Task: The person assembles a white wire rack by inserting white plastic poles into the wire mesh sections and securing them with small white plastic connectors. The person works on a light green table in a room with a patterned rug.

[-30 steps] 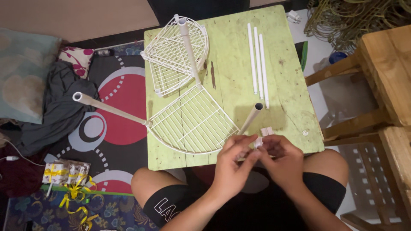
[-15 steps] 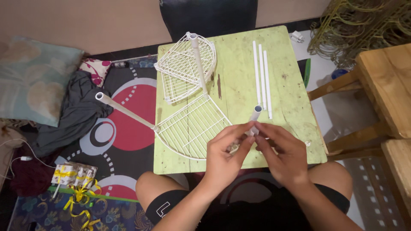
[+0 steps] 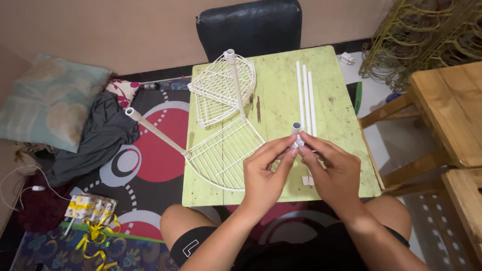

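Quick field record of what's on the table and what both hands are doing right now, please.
surface: green table
left hand: fingertips pinching a white tube near its open top
right hand: fingertips on the same tube, from the other side
tube: upright, slightly tilted, lower part hidden behind the hands
wire shelf: flat on the table, by the left hand
second shelf: farther back, tilted
loose rods: three, side by side
small white parts: by the right hand
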